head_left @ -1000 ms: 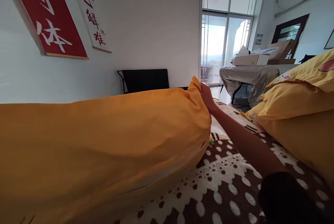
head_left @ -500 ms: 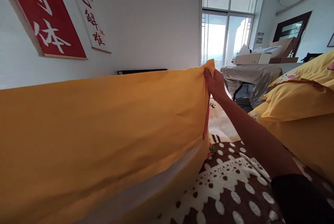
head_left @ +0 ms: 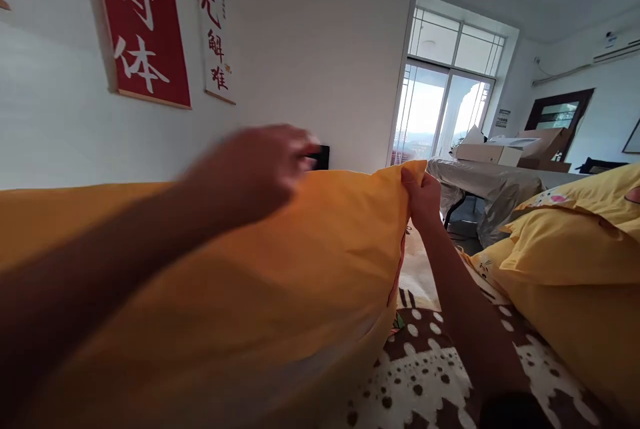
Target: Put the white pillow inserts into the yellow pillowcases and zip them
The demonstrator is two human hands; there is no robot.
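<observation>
A large orange-yellow pillow [head_left: 260, 296] stands on edge across the left and middle of the view, resting on a brown and white patterned blanket [head_left: 430, 376]. My right hand [head_left: 424, 197] is closed on the pillow's far top corner, pinching the fabric. My left hand [head_left: 253, 172] is raised over the pillow's top edge, smeared by motion, so its fingers cannot be read. My left forearm crosses the lower left in front of the pillow.
Two more yellow pillows [head_left: 575, 262] are stacked at the right. Behind stand a table under a grey cover [head_left: 490, 182] with cardboard boxes [head_left: 505, 149], a glass balcony door [head_left: 440, 112], and red and white wall banners [head_left: 150, 29].
My left hand and forearm have swung into view over the pillow's top edge. My right hand lifted the far corner from the blanket and still holds it up. The view has tilted upward.
</observation>
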